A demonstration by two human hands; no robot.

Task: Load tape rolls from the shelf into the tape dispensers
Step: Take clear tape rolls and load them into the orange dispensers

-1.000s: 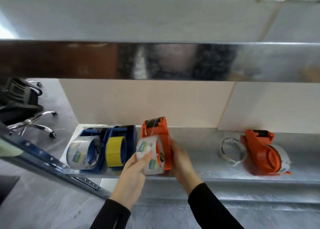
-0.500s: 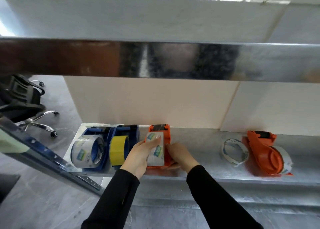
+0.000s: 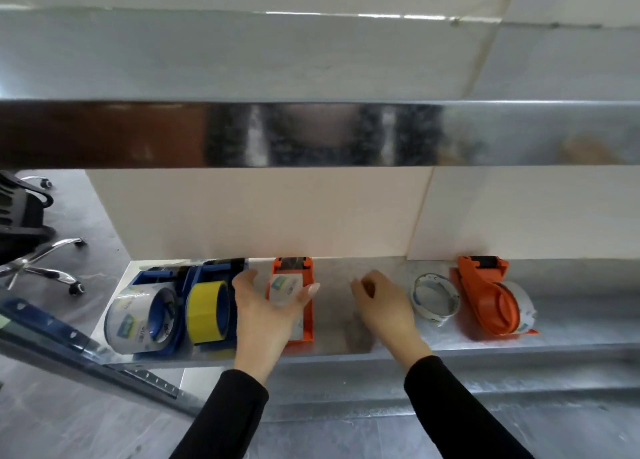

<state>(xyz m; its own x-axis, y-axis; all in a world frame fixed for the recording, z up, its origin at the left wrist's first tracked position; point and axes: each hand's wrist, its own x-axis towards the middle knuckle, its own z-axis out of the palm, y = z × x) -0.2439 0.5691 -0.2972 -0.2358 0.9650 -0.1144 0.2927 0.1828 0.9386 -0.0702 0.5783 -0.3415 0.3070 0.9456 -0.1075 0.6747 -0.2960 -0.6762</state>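
An orange tape dispenser (image 3: 307, 321) stands on the metal shelf (image 3: 571, 320) with a clear tape roll (image 3: 284, 284) in it. My left hand (image 3: 266, 316) is spread open just in front of it, thumb and fingers either side of the roll, gripping nothing. My right hand (image 3: 384, 308) hovers over bare shelf to its right, fingers loosely bent and empty, a short way from a thin, nearly used-up tape roll (image 3: 434, 297). A second orange dispenser (image 3: 491, 301) lies on its side at the right with a clear roll in it.
At the shelf's left end stand a blue dispenser with a yellow roll (image 3: 207, 311) and another with a clear roll (image 3: 138, 318). The upper shelf's metal edge (image 3: 311, 132) hangs overhead. An office chair (image 3: 27, 230) and a slanted blue rail (image 3: 52, 330) are on the left.
The orange dispenser went from held up in both hands to standing on the shelf. Both hands let go; the right hand moved right toward the thin roll.
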